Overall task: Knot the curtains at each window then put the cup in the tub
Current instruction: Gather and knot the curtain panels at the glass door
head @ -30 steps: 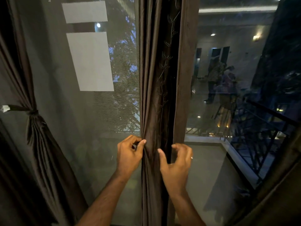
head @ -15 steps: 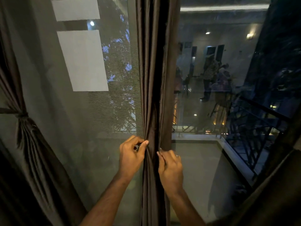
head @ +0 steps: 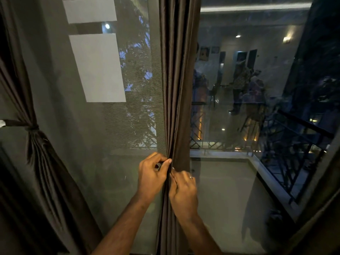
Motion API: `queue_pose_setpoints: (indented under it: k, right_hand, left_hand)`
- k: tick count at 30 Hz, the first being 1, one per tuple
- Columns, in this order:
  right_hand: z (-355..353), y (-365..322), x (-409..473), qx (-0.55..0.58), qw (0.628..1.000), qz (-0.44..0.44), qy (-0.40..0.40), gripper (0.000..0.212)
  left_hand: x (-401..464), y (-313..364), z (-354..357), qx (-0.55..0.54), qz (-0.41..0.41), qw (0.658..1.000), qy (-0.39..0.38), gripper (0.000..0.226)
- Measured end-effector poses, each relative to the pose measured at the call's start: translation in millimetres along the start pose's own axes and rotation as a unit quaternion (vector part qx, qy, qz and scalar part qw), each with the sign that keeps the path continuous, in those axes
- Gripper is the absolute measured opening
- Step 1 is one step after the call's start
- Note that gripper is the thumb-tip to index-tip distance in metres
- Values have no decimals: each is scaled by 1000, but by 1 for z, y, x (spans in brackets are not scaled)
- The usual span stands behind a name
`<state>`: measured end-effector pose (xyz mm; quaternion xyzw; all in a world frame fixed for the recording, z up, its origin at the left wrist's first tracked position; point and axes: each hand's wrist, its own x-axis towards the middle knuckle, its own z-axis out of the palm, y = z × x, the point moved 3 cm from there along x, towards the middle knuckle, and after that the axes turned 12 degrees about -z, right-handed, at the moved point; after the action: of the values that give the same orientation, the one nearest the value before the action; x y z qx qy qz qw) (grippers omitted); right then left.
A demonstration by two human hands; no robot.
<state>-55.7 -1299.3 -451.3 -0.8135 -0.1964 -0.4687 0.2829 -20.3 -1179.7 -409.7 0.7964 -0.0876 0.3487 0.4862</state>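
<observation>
Dark brown gathered curtain panel hangs down the centre between two glass panes. Left hand pinches its left edge, thumb and forefinger clamped on the folds. Right hand sits just below and right, touching the left hand, fingers curled into the fabric; looks like a grip on it, though the fingertips are hidden. Second dark brown curtain at far left is tied at mid-height with a band. Cup, tub not in view.
</observation>
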Motion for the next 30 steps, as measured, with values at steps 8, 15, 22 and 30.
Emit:
queue_pose_setpoints:
  k: [8, 15, 22, 30]
  right_hand:
    - [6, -4, -1, -1, 1000, -19, 10, 11]
    - [13, -10, -2, 18, 999, -17, 28, 22]
    - [7, 12, -2, 242, 969, 54, 19, 9]
    - [19, 74, 40, 493, 804, 328, 47, 51]
  left_hand:
    - [-7, 7, -4, -62, -26, 997, -21, 20]
    - [-8, 11, -7, -54, -12, 998, -16, 21]
    - [-3, 4, -25, -28, -29, 999, 10, 14]
    - [-3, 0, -43, -38, -51, 998, -11, 14]
